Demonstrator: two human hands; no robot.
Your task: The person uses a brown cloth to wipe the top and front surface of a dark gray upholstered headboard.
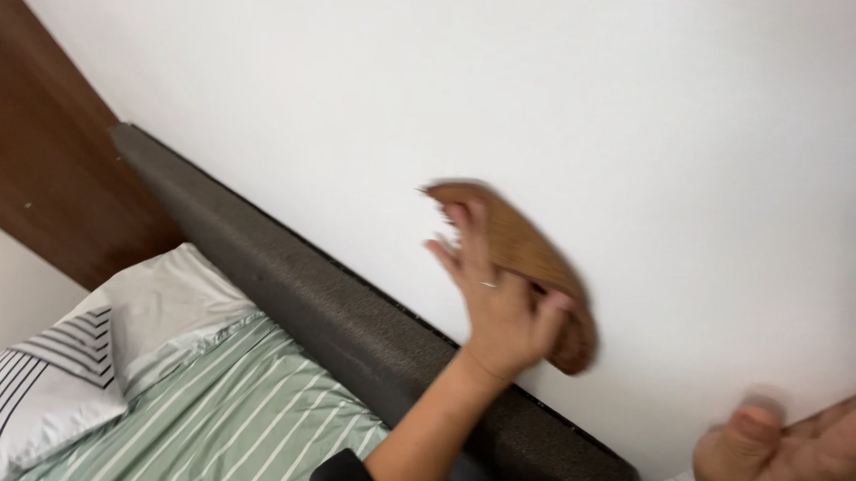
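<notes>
Overall, largest first: plain white wall (550, 92), filling most of the frame. Dark grey padded headboard (348, 314), running diagonally from upper left to lower right. Dark brown wooden panel (37, 156), upper left. Bed with green white-striped sheet (238, 405), lower left. White pillow with black line pattern (27, 396), lower left corner. Left hand (502, 301), centre frame, fingers closed around the lower edge of an oval brown wooden plaque (524, 254), held against the wall above the headboard, motion-blurred. Right hand (765, 457), lower right corner, blurred, well apart from the left; grip indeterminate.
</notes>
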